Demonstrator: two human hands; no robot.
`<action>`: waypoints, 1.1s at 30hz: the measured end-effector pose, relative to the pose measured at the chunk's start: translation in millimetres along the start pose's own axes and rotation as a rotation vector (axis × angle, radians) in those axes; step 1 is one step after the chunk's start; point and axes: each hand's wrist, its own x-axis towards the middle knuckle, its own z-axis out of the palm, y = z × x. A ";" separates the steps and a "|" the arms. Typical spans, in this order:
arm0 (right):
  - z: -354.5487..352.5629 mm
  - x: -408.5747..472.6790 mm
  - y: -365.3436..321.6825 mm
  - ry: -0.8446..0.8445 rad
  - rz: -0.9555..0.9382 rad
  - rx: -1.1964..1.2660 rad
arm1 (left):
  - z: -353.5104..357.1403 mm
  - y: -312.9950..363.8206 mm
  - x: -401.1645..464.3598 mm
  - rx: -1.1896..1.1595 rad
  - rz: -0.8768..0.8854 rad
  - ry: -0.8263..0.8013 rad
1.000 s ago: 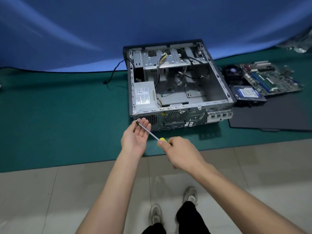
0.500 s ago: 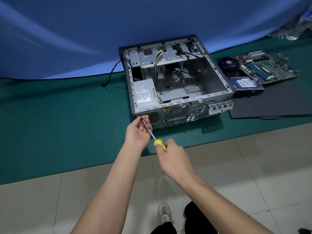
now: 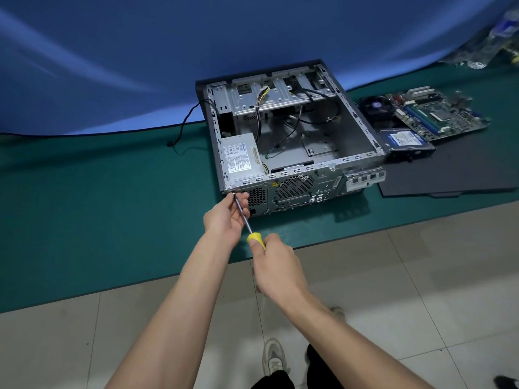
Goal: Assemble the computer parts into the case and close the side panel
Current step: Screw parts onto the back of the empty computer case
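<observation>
Case (image 3: 323, 153) rear corner screw: right hand (image 3: 276, 272) gripping screwdriver (image 3: 247, 220), left hand (image 3: 226, 217) pinching shaft; could slip off, tip barely seated

case (image 3: 314, 164) grey (perforated vents) | screwdriver (image 3: 255, 239) yellow handle | mat (image 3: 98, 206) teal | backdrop (image 3: 140, 51) blue

case (image 3: 323, 153): grey metal box, lying flat on the green mat, top open | power box (image 3: 238, 161): silver, in the near left corner of the case | board (image 3: 438, 115): green, flat, right of the case | drive (image 3: 404, 140): blue label, just beside the case | side panel (image 3: 455, 172): black, flat, near right
</observation>
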 end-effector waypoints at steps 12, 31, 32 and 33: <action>11.7 -7.2 -12.3 0.010 0.035 0.067 | 2.1 3.3 -2.4 0.254 0.094 0.070; 25.9 -3.8 -10.8 -0.018 0.109 0.386 | 6.3 2.4 -10.2 0.376 0.147 0.149; 23.7 -3.5 -12.1 -0.034 0.115 0.415 | 6.6 3.1 -9.7 0.373 0.138 0.146; 21.4 -3.1 -13.2 -0.061 0.127 0.466 | 6.6 4.1 -8.9 0.372 0.127 0.143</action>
